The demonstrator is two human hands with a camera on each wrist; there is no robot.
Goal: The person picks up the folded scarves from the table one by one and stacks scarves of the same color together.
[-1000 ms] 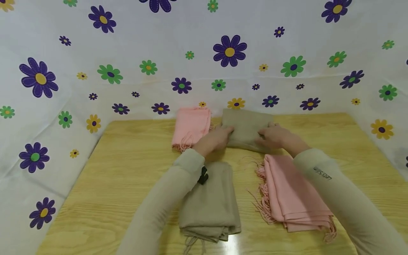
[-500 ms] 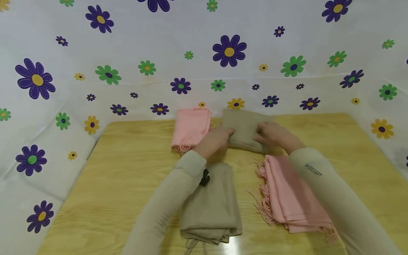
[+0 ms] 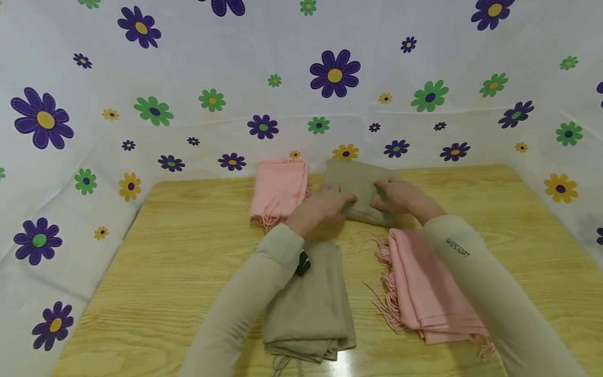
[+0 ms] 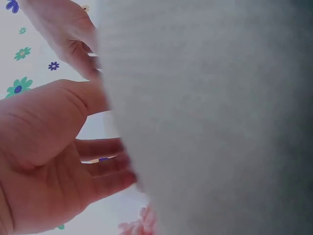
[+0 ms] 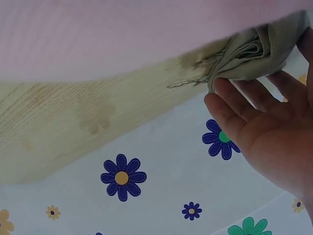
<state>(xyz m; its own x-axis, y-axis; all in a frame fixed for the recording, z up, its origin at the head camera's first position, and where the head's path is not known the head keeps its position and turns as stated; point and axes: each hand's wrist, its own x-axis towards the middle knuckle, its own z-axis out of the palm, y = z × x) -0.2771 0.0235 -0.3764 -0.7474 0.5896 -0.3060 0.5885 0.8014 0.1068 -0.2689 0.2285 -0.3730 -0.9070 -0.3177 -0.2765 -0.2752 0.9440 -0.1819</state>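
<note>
A folded khaki scarf (image 3: 355,180) lies at the back of the table, with both hands on it. The left hand (image 3: 322,207) touches its left front part; in the left wrist view this hand (image 4: 54,156) has its fingers stretched out, their tips hidden behind a blurred pale surface. On the scarf's right part rests the right hand (image 3: 405,198), thumb and fingers spread apart. From the right wrist view, the right hand's fingers (image 5: 234,110) lie nearly straight against the folded edge of the khaki scarf (image 5: 259,51), where a fringe strand hangs out.
A folded pink scarf (image 3: 280,188) with fringe sits left of the hands. Nearer on the wooden table (image 3: 188,272) lie a second khaki scarf (image 3: 308,309), partly under the left forearm, and a second pink scarf (image 3: 424,293), partly under the right. A flower-print cloth (image 3: 282,104) stands behind.
The left hand has slid slightly right over the back khaki scarf. The right hand has shifted a little left, and its fingers have spread from a bunched pose. The scarves look nearly unmoved.
</note>
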